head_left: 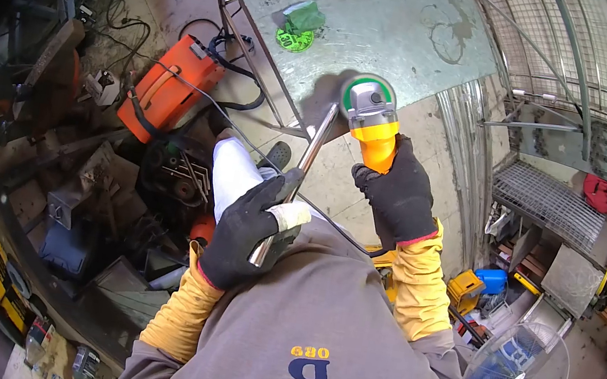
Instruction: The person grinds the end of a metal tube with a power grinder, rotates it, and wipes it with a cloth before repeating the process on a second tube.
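Observation:
My left hand (pixel 241 231), in a black glove with a pale wrap (pixel 290 216) around a finger, is closed around a shiny metal tube (pixel 318 141). The tube slants up and away from me, its lower end poking out below the fingers. My right hand (pixel 403 196), gloved in black too, grips the yellow body of an angle grinder (pixel 375 141). Its round head with a green-edged disc faces up, just right of the tube's far end, near the edge of the metal-topped table (pixel 373 35).
A bright green disc (pixel 294 39) and a crumpled green piece (pixel 305 17) lie on the table. On the left stands an orange machine (pixel 173 88) with cables; one cable crosses near my legs. Scrap metal fills the lower left. At right are a mesh rack (pixel 549 199) and a fan (pixel 516 378).

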